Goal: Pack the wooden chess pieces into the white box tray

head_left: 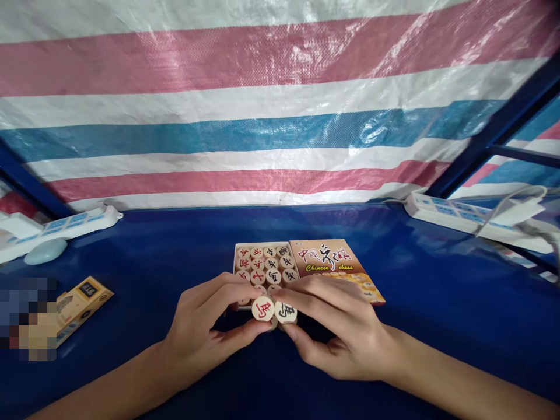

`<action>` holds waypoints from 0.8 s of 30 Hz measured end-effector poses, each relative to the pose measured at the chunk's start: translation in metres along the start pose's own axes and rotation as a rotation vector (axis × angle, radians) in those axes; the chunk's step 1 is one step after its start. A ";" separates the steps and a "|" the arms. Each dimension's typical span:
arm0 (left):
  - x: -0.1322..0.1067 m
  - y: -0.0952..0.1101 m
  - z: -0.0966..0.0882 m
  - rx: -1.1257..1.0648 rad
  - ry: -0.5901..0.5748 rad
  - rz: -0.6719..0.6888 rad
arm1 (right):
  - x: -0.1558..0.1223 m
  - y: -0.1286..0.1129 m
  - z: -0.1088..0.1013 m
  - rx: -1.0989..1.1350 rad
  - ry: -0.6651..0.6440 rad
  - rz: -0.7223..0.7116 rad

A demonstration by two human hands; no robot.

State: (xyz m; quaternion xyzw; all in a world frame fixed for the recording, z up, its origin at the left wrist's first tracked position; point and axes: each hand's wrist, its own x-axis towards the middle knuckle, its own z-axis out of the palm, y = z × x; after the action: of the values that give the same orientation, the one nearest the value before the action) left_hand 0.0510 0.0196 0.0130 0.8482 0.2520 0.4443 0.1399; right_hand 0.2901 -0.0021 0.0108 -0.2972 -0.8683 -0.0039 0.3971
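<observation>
A small open box (pixel 237 256) of round wooden Chinese chess pieces (pixel 271 263) lies on a blue table (pixel 175 251). Its lid (pixel 332 259), printed "Chinese chess", rests beside it on the right. My left hand (pixel 205 332) pinches a piece with a red character (pixel 263 308) between thumb and fingers. My right hand (pixel 336 332) pinches a piece with a black character (pixel 286 312) right beside it. Both pieces are held just in front of the box, their edges touching.
A yellow carton (pixel 83 300) lies at the left, next to a blurred patch. White power strips sit at the far left (pixel 65 227) and far right (pixel 459 213), the right one with a cable. A striped tarpaulin (pixel 262 116) hangs behind the table.
</observation>
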 end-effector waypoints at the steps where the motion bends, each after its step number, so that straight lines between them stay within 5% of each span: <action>1: 0.000 0.000 0.000 -0.003 0.002 0.000 | 0.000 0.000 0.000 0.008 -0.012 0.002; 24: 0.002 -0.001 0.002 0.038 0.060 -0.097 | -0.003 -0.009 0.007 0.064 0.037 0.092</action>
State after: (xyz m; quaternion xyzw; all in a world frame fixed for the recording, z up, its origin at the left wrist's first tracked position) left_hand 0.0535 0.0215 0.0129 0.8239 0.3051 0.4573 0.1374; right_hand 0.2827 -0.0094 0.0059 -0.3236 -0.8460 0.0368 0.4222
